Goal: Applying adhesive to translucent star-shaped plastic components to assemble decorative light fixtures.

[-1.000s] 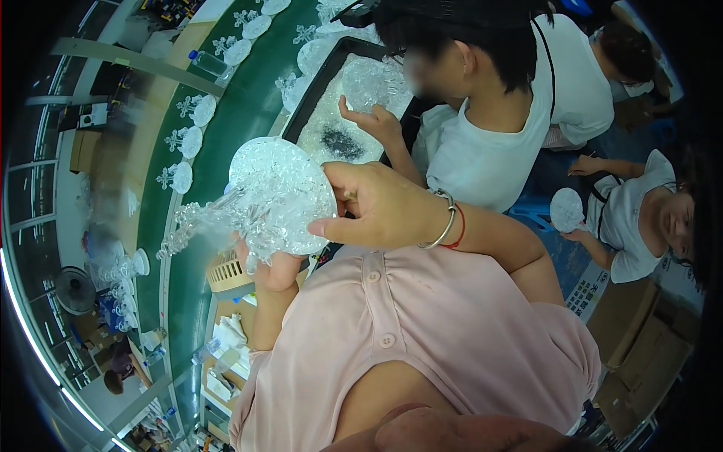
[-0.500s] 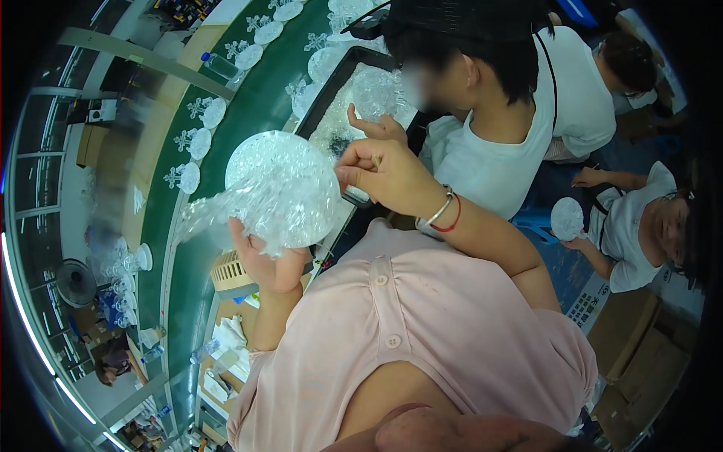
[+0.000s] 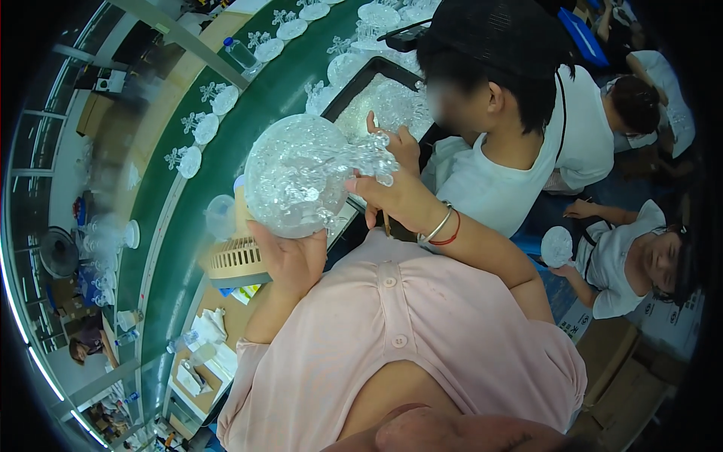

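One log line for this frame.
left hand: holding clear ornament | right hand: thin stick in grip | nearby: green work surface, black tray

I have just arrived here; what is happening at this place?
The left hand supports a clear piece from below. The right hand is at its right side, a thin stick at the fingers; whether this hand touches the piece is unclear. Similar pieces sit along the green surface. A co-worker's hand is at the black tray.
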### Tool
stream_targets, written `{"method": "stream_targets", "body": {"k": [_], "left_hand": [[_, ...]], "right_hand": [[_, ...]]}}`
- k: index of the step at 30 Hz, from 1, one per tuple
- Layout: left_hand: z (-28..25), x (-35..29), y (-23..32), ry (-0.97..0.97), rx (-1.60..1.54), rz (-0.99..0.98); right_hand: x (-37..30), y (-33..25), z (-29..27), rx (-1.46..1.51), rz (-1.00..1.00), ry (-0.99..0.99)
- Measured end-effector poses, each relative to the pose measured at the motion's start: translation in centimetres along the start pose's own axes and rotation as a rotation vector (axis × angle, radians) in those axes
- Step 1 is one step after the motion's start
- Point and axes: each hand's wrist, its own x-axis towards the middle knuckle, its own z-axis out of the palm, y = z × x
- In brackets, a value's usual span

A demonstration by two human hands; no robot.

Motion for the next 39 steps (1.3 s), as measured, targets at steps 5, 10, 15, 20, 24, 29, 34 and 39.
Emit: {"method": "stream_targets", "body": {"k": [5,10,15,20,24,29,34,39], "left_hand": [[-0.5,-0.4,-0.7,-0.054,0.056,0.029],[-0.5,-0.1,-0.8,-0.128,0.028,0.026],[-0.1,0.3,-1.2,-0.105,0.018,-0.017],[-0.6,0.5,-1.9,-0.091,0.021,-0.041],[-1.2,0.3,-2.1,-0.05,-0.008,-0.058],[-0.6,0.7,-2.2,-0.005,-0.051,-0.043],[-1.2,0.4,-2.8,-0.033,-0.039,-0.092],[-1.2,0.2,-3.1,-0.061,-0.007,-0.092]], "right_hand": [[0.1,1.5,-0.1,-0.046,0.123,-0.011],[0.5,1.1,0.5,-0.091,0.018,0.03],[1.2,3.4,-0.1,-0.122,-0.041,0.018],[1.5,2.7,0.3,0.054,0.115,0.042],[1.5,3.0,0.2,0.143,0.187,0.032],[1.0,2.4,0.0,0.073,0.041,0.031],[1.6,3.4,-0.5,0.133,0.159,0.007],[1.6,4.4,-0.5,0.181,0.225,0.042]]}}
